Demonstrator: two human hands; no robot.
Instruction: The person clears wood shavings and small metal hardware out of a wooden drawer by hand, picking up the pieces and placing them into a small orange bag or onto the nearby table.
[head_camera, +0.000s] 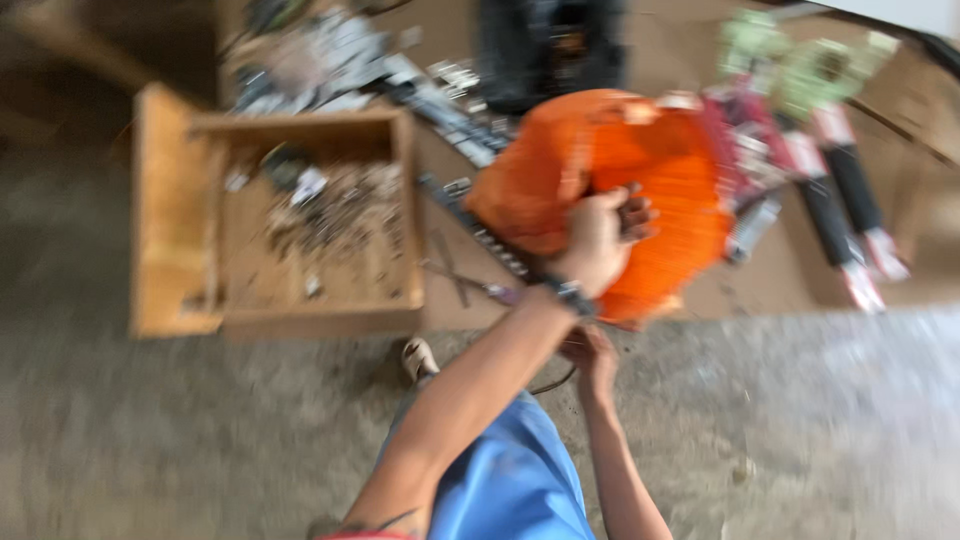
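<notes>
Left hand grips orange bag (blurred) beside wooden box of scrap.

One orange bag, centre, 1 o'clock of frame middle. One open wooden box at 9 o'clock, small metal bits inside too blurred to count. Two hands: left hand on bag, right hand under it. Two green-headed tools at 2 o'clock. One wristwatch.
</notes>
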